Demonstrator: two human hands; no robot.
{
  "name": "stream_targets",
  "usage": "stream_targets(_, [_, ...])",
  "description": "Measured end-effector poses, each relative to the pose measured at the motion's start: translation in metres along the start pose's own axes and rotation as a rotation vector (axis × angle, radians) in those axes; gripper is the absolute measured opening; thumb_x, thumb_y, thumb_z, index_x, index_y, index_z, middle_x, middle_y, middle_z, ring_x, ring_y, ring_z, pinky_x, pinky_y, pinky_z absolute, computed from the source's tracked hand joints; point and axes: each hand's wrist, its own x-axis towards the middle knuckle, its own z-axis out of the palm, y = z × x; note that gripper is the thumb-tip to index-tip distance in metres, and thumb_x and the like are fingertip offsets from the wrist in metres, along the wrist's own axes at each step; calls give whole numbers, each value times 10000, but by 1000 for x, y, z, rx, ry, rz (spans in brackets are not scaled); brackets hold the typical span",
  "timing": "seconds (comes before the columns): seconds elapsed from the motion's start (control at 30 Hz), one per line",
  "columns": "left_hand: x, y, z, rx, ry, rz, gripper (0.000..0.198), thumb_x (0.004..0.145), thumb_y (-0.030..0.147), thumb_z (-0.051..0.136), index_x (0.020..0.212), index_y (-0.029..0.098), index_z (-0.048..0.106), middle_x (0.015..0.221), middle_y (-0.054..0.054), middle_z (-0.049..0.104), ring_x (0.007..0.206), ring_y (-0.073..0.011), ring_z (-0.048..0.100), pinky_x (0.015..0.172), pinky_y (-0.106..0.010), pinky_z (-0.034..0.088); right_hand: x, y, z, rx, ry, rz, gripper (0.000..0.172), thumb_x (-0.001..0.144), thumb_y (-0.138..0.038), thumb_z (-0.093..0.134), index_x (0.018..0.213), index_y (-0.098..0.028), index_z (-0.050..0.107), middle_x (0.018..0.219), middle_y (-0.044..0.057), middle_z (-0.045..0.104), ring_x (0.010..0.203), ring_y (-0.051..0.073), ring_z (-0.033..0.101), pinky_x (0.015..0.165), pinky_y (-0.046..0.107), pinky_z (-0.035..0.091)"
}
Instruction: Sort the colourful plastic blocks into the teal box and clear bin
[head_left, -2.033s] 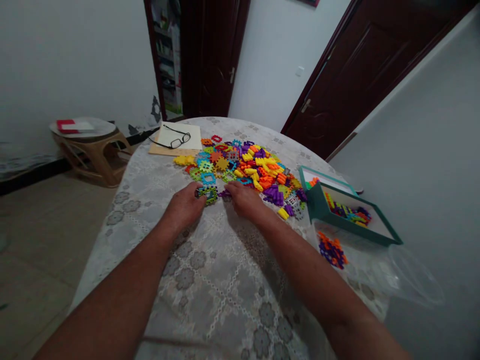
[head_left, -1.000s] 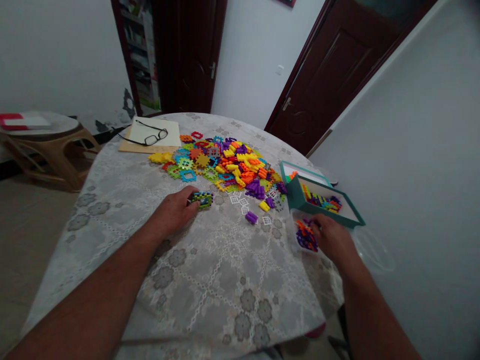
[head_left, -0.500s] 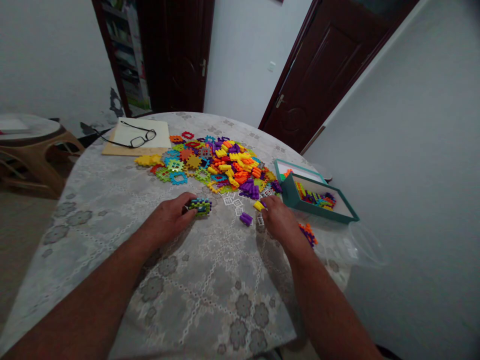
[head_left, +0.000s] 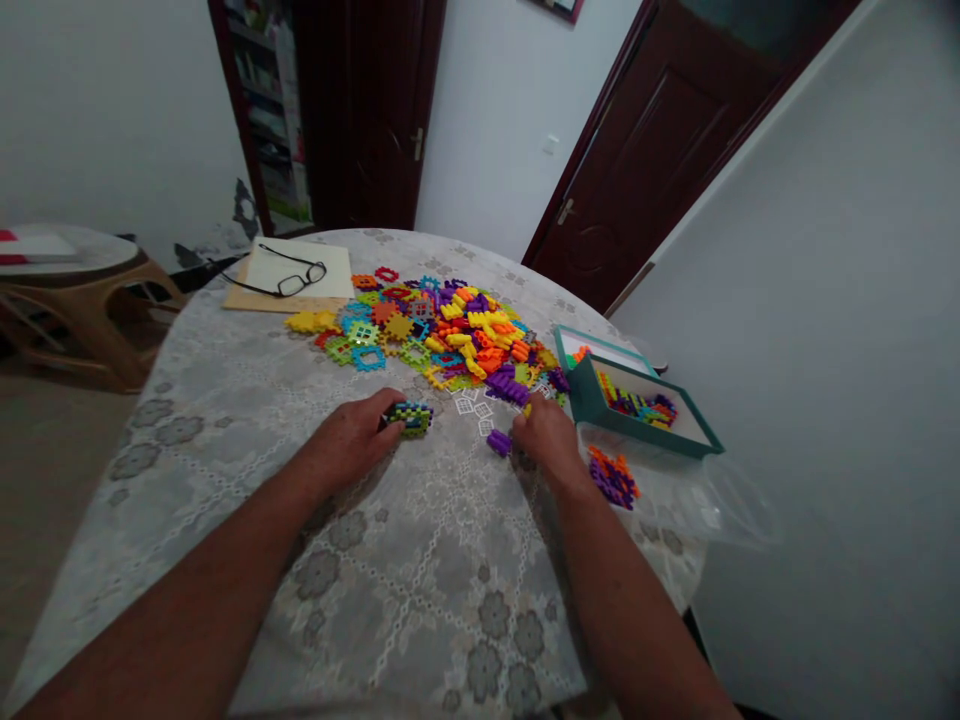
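Observation:
My left hand (head_left: 352,438) rests on the round table (head_left: 225,420) and pinches a small built block of green, blue and dark plastic pieces (head_left: 411,416). My right hand (head_left: 546,434) lies knuckles up beside a loose purple piece (head_left: 499,442), fingers curled down onto the cloth near the edge of the pile; what they grip is hidden. A big heap of coloured interlocking plastic pieces (head_left: 442,335) spreads beyond both hands. A few white square frames (head_left: 474,409) lie between the hands.
A teal box (head_left: 641,405) with pieces inside and its lid behind stands at the right. A clear plastic bag (head_left: 675,490) with orange and purple pieces lies at the table's right edge. Glasses (head_left: 289,280) rest on a paper pad at the back left. A low stool (head_left: 82,290) stands left.
My right hand went from the middle to the plastic bag at the right, then came back to the loose pieces beside the pile. My left hand stayed on the small built block.

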Motion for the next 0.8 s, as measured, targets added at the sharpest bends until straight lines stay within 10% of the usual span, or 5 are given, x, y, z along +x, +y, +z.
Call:
stream_targets(0.5, [-1, 8, 0, -27, 62, -21, 421, 967, 438, 486, 1301, 238, 644, 1116, -86, 792, 1013, -290, 739, 904, -373, 530, -64, -18, -22, 4, -204, -440, 251, 1026, -259, 562, 1241, -191, 673, 1235, 137, 673, 1023, 249, 709, 862, 324, 520])
stream_targets(0.63, [1, 5, 10, -46, 32, 67, 402, 989, 459, 481, 1291, 253, 647, 1193, -75, 786, 1069, -273, 741, 947, -357, 534, -37, 10, -55, 245, -76, -551, 215, 1016, -284, 643, 1219, -224, 683, 1222, 91, 724, 1128, 222, 679, 982, 310, 499])
stream_targets(0.8, [4, -1, 21, -44, 4, 88, 381, 1012, 484, 483, 1280, 283, 667, 1233, -67, 782, 1106, -277, 733, 988, -378, 533, 64, 64, -98, 350, 135, -353, 282, 1004, -262, 624, 1266, -204, 710, 1159, 82, 770, 1041, 208, 703, 979, 317, 507])
